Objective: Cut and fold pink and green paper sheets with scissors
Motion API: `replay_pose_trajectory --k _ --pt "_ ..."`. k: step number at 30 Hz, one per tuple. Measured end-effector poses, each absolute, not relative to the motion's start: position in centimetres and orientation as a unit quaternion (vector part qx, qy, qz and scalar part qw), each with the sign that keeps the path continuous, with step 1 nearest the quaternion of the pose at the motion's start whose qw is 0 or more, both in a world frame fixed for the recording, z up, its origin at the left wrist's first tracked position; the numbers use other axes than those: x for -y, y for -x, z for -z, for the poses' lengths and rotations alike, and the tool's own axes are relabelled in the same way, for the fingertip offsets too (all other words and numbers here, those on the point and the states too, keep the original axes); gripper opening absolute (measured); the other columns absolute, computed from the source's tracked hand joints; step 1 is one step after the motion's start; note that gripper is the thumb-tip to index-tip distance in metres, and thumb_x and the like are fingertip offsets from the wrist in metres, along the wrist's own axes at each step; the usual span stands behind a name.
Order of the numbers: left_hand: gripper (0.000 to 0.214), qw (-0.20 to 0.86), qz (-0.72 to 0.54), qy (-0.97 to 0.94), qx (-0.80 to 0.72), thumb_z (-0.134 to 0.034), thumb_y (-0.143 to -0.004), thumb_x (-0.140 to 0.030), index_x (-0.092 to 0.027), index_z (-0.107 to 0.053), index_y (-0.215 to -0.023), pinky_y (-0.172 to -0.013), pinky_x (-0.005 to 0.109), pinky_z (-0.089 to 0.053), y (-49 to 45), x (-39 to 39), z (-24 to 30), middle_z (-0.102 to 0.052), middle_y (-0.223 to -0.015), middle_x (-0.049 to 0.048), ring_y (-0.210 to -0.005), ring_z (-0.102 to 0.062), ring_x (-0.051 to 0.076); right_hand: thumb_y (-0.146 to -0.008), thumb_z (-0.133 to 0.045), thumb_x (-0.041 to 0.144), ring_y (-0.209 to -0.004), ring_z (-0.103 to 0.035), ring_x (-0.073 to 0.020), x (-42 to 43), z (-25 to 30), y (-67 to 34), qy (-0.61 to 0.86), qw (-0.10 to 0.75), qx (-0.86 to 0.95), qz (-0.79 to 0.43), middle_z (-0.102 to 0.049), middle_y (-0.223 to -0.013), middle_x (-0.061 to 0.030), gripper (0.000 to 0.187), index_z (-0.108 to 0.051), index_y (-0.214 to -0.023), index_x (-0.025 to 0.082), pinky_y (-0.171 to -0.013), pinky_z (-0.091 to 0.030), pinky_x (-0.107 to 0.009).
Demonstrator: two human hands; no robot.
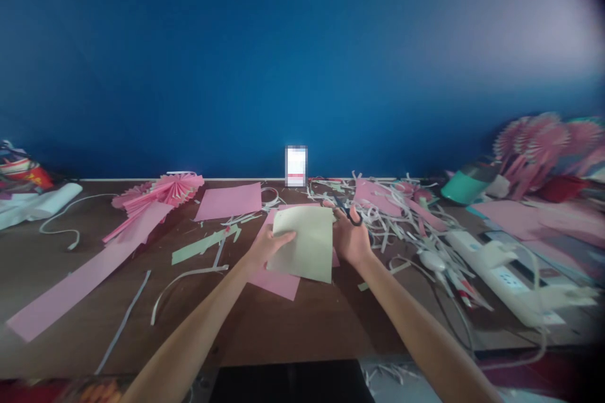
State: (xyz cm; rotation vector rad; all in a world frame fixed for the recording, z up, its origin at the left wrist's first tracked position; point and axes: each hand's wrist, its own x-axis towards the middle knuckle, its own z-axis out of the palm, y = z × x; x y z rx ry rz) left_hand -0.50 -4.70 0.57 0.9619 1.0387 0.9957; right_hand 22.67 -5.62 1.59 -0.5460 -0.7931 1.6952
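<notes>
My left hand [267,245] grips the left edge of a pale green paper sheet [307,242], thumb on top, and lifts it slightly off the brown table [293,321]. My right hand [350,240] is closed round black-handled scissors [348,211] at the sheet's right edge, blades pointing away from me. A pink sheet [278,282] lies under the green one.
Pink paper sheets [229,201], a long pink strip [80,274] and folded pink fans [161,192] lie to the left. Paper scraps [401,220], a white power strip [501,274] with cables and a teal roll [466,186] crowd the right. A blue wall stands behind.
</notes>
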Motion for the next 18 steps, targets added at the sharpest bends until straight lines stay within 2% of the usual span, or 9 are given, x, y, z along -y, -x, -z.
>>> replay_pose_trajectory --k 3,7,10,12,15,18 --pt "0.045 0.613 -0.395 -0.473 -0.495 -0.078 -0.063 -0.037 -0.014 -0.065 -0.099 -0.068 0.033 -0.053 0.7 4.5 -1.2 -0.070 -0.091 0.0119 -0.082 -0.067 0.026 -0.086 -0.045 0.053 -0.090 -0.063 -0.0183 5.1 -1.9 -23.4 0.173 0.608 0.300 -0.714 -0.065 -0.102 -0.0025 0.038 -0.056 -0.113 0.028 -0.074 -0.053 -0.033" --pt "0.045 0.591 -0.386 -0.498 -0.504 -0.073 -0.066 -0.045 -0.013 -0.066 -0.095 -0.060 0.031 -0.052 0.7 4.6 -1.7 -0.070 -0.088 0.0127 -0.075 -0.067 0.025 -0.087 -0.047 0.045 -0.097 -0.061 -0.0185 4.4 -1.4 -24.4 0.165 0.658 0.288 -0.676 -0.064 -0.104 -0.0018 0.028 -0.057 -0.107 0.028 -0.074 -0.054 -0.034" --pt "0.039 0.572 -0.383 -0.524 -0.501 -0.069 -0.069 -0.049 -0.014 -0.067 -0.088 -0.056 0.028 -0.049 0.8 4.6 -1.8 -0.069 -0.083 0.0102 -0.068 -0.066 0.022 -0.087 -0.048 0.045 -0.098 -0.061 -0.0188 4.1 -1.0 -25.0 0.197 0.678 0.287 -0.647 -0.064 -0.103 -0.0025 0.027 -0.058 -0.105 0.027 -0.074 -0.053 -0.033" --pt "0.036 0.549 -0.377 -0.544 -0.510 -0.066 -0.071 -0.051 -0.015 -0.065 -0.077 -0.050 0.025 -0.044 1.1 4.5 -1.6 -0.066 -0.071 0.0072 -0.059 -0.062 0.018 -0.086 -0.049 0.046 -0.097 -0.061 -0.0185 4.0 -0.9 -25.2 0.221 0.688 0.280 -0.632 -0.064 -0.103 -0.0024 0.028 -0.058 -0.104 0.027 -0.073 -0.053 -0.031" --pt "0.040 0.487 -0.368 -0.584 -0.536 -0.063 -0.072 -0.052 -0.016 -0.055 -0.057 -0.040 0.023 -0.027 1.6 4.1 -1.0 -0.048 -0.049 -0.0001 -0.039 -0.042 0.009 -0.085 -0.051 0.047 -0.095 -0.062 -0.0184 3.9 -0.9 -25.4 0.247 0.695 0.271 -0.618 -0.065 -0.102 -0.0020 0.028 -0.057 -0.104 0.027 -0.070 -0.053 -0.031" --pt "0.049 0.421 -0.360 -0.613 -0.564 -0.063 -0.072 -0.052 -0.018 -0.041 -0.046 -0.039 0.024 -0.013 2.0 3.7 -0.6 -0.028 -0.041 -0.0047 -0.034 -0.021 0.005 -0.084 -0.053 0.045 -0.094 -0.062 -0.0191 3.7 -0.6 -25.3 0.256 0.688 0.286 -0.615 -0.065 -0.102 -0.0027 0.028 -0.056 -0.105 0.026 -0.071 -0.053 -0.032"
